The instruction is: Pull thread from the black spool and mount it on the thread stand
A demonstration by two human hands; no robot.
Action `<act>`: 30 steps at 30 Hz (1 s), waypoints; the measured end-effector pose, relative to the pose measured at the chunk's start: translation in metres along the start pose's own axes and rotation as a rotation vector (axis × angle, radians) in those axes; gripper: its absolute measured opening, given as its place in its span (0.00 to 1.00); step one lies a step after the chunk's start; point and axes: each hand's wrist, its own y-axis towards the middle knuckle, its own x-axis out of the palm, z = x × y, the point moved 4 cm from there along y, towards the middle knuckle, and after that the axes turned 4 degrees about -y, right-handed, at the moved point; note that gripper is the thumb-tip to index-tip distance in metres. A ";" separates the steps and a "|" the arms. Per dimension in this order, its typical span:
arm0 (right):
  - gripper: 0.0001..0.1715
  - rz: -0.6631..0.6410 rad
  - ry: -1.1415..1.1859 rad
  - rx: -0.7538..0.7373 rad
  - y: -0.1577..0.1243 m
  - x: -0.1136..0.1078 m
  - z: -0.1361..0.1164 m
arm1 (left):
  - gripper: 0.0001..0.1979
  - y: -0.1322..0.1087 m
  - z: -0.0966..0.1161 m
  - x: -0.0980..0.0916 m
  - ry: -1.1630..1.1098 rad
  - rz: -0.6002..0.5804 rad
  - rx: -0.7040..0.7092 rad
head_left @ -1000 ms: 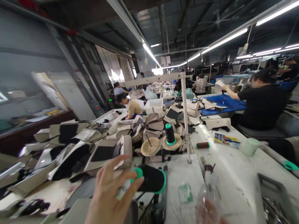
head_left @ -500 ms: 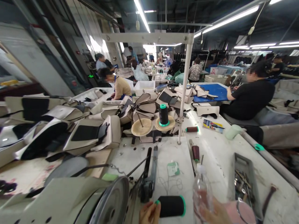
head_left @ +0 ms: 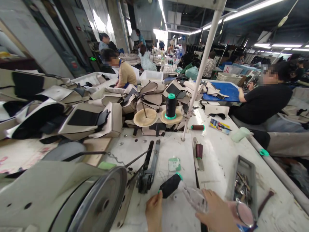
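A long sewing workshop is seen under strip lights, with other people seated at benches beyond the white counter (head_left: 217, 161). Left of the black thread cone (head_left: 170, 185), the largest thing is the grey sewing machine with its round metal handwheel (head_left: 101, 199). Behind the cone, stiff beige and black fabric pieces (head_left: 89, 120) are heaped. Farther behind, a second black spool (head_left: 171, 106) is stood upright on a flat disc of the thread stand. Right of the cone, a grey metal tray (head_left: 243, 180) of small parts is laid.

The cone lies tilted on the counter at the near edge, its teal rim ends showing. Its lower end is pinched by the fingers of the left hand (head_left: 154, 211). A clear, crinkled plastic bottle (head_left: 194, 198), just right of the cone and touching it, is gripped by the closed right hand (head_left: 217, 214). The step would likely be done best if the smooth, wound cone is steadied by its hard rim and the thin bottle is not squeezed.
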 end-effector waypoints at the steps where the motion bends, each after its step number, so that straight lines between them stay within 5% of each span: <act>1: 0.25 0.025 -0.185 -0.056 0.004 -0.004 -0.005 | 0.26 0.001 -0.002 -0.001 0.016 -0.009 -0.004; 5: 0.23 0.117 -0.651 -0.213 0.019 -0.019 -0.032 | 0.25 0.005 -0.009 -0.004 0.067 -0.045 -0.014; 11: 0.16 0.182 -0.998 -0.431 0.038 -0.028 -0.072 | 0.29 0.002 -0.010 -0.004 0.041 -0.049 0.007; 19: 0.14 0.194 -1.105 -0.640 0.056 -0.023 -0.090 | 0.29 0.005 -0.012 -0.004 0.062 -0.088 -0.004; 30: 0.13 0.164 -1.123 -0.660 0.065 -0.023 -0.088 | 0.27 0.011 -0.019 -0.004 0.037 -0.072 -0.034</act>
